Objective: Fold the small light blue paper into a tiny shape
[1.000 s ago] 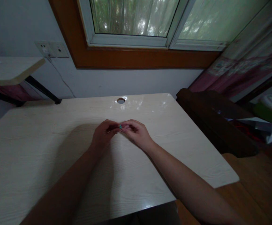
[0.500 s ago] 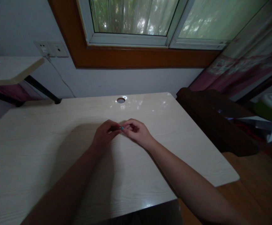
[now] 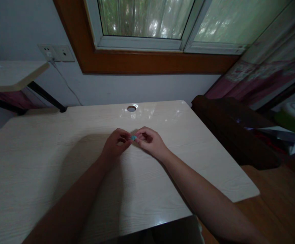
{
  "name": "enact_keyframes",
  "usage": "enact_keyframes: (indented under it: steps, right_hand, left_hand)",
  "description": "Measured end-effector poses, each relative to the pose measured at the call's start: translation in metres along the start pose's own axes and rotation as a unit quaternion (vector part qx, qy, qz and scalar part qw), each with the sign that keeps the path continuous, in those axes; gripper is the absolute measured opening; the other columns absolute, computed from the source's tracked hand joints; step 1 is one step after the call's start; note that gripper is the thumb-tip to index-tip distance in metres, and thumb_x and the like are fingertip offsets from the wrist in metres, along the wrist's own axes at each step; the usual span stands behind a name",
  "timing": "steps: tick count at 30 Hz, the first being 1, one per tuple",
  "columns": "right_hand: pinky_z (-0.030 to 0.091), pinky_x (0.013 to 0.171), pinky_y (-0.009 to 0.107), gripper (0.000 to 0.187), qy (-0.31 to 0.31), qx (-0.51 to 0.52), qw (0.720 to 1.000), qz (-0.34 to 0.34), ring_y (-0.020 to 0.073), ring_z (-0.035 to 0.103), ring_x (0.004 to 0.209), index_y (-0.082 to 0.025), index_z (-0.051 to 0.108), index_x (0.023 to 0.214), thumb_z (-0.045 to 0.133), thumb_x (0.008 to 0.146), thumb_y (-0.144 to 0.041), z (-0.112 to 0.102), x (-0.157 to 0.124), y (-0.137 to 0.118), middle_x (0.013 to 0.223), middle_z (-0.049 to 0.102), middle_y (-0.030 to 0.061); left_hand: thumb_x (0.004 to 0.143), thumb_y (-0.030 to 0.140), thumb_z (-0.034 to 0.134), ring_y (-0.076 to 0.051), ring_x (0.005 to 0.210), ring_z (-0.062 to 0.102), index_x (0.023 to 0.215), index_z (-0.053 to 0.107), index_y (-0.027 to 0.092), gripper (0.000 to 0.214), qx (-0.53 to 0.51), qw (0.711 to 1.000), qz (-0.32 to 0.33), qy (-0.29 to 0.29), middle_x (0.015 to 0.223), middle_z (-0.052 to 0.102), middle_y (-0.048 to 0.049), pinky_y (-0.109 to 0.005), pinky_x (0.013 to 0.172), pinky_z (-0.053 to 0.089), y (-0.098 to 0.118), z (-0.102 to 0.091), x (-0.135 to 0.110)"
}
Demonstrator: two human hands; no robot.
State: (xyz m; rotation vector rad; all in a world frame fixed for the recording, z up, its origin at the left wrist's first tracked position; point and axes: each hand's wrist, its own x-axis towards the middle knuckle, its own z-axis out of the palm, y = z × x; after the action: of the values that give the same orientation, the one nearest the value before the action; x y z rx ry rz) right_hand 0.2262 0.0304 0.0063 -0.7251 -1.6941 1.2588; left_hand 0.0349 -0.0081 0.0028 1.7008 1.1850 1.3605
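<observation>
Here, tiny teal nub between fingertips

Both arms are bare from the lower edge of the view to the fingertips. The left hand and the right hand are uncovered too, and the forearms are slim and smooth. The left forearm shows in deeper shadow. The dim light hides finer details such as nails.

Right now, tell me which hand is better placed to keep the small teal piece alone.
Right, probably: the teal piece seems pinched by the right hand, while the left hand only touches its edge. Too small for certainty.
</observation>
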Motion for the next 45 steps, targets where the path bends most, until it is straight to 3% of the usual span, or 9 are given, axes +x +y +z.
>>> enact_keyframes:
  steps: [8,14,18,23,30,37,41,45]
  right_hand:
    - [0.045,0.061,0.024,0.021,0.017,0.036,0.999,0.022,0.0101,0.052,0.065,-0.020,0.066,0.092,0.075,0.078,-0.034,0.002,0.001,0.000,0.082,0.061,0.0009]
    - [0.043,0.057,0.024,0.021,0.014,0.015,1.000,0.017,0.0102,0.052,0.064,-0.021,0.067,0.089,0.075,0.078,-0.037,0.004,0.001,-0.001,0.085,0.061,0.0017]
    - [0.044,0.059,0.025,0.022,0.031,-0.002,0.999,0.017,0.0111,0.053,0.064,-0.021,0.067,0.088,0.074,0.078,-0.040,0.005,0.001,-0.002,0.085,0.062,0.0023]
    - [0.048,0.072,0.029,0.017,0.071,-0.036,0.997,-0.013,0.0150,0.061,0.079,-0.021,0.069,0.086,0.074,0.081,-0.036,0.003,0.003,0.001,0.088,0.065,0.0037]
    - [0.049,0.076,0.030,0.013,0.062,-0.054,0.996,-0.032,0.0156,0.062,0.081,-0.021,0.070,0.084,0.074,0.082,-0.034,0.004,0.002,0.002,0.087,0.066,0.0034]
    - [0.052,0.078,0.030,0.023,0.056,0.024,0.998,0.014,0.0157,0.066,0.081,-0.022,0.066,0.095,0.076,0.079,-0.036,0.006,0.001,0.007,0.091,0.070,0.0031]
    - [0.051,0.080,0.032,0.018,0.048,-0.064,0.997,-0.008,0.0174,0.064,0.086,-0.024,0.070,0.094,0.073,0.082,-0.037,0.003,0.002,0.004,0.092,0.069,0.0043]
    - [0.049,0.077,0.032,0.016,0.017,-0.121,0.992,-0.024,0.0178,0.063,0.083,-0.024,0.072,0.093,0.070,0.086,-0.038,0.001,0.002,-0.001,0.090,0.069,0.0047]
  left_hand:
    - [0.079,0.036,0.075,-0.013,0.076,0.061,0.100,0.062,0.020,0.029,-0.078,0.994,-0.073,-0.008,0.085,0.065,-0.0002,-0.025,0.070,0.049,-0.015,0.000,0.003]
    - [0.076,0.032,0.078,-0.011,0.071,0.058,0.102,0.060,0.020,0.034,-0.144,0.986,-0.088,-0.019,0.077,0.061,0.0017,-0.023,0.067,0.047,-0.006,-0.001,0.005]
    - [0.077,0.034,0.077,-0.012,0.076,0.060,0.105,0.060,0.021,0.035,-0.124,0.988,-0.092,0.009,0.085,0.063,-0.0008,-0.024,0.069,0.049,-0.007,-0.002,0.005]
    - [0.077,0.036,0.075,-0.012,0.079,0.062,0.107,0.059,0.020,0.037,-0.099,0.988,-0.105,0.062,0.101,0.063,-0.0038,-0.027,0.073,0.053,-0.013,-0.003,0.005]
    - [0.078,0.035,0.075,-0.013,0.076,0.061,0.093,0.062,0.019,0.026,-0.090,0.991,-0.101,-0.001,0.083,0.065,-0.0007,-0.027,0.072,0.050,-0.014,-0.001,0.004]
    - [0.076,0.034,0.076,-0.013,0.077,0.057,0.083,0.060,0.019,0.023,-0.043,0.998,-0.052,0.017,0.086,0.057,-0.0006,-0.025,0.070,0.049,-0.009,-0.002,0.007]
    - [0.077,0.034,0.075,-0.014,0.078,0.056,0.079,0.062,0.019,0.019,-0.017,0.999,-0.033,0.002,0.087,0.056,-0.0019,-0.025,0.069,0.048,-0.010,-0.004,0.008]
    - [0.079,0.034,0.071,-0.014,0.070,0.055,0.081,0.064,0.019,0.017,-0.014,0.997,-0.069,-0.016,0.075,0.059,-0.0001,-0.026,0.066,0.044,-0.012,-0.005,0.005]
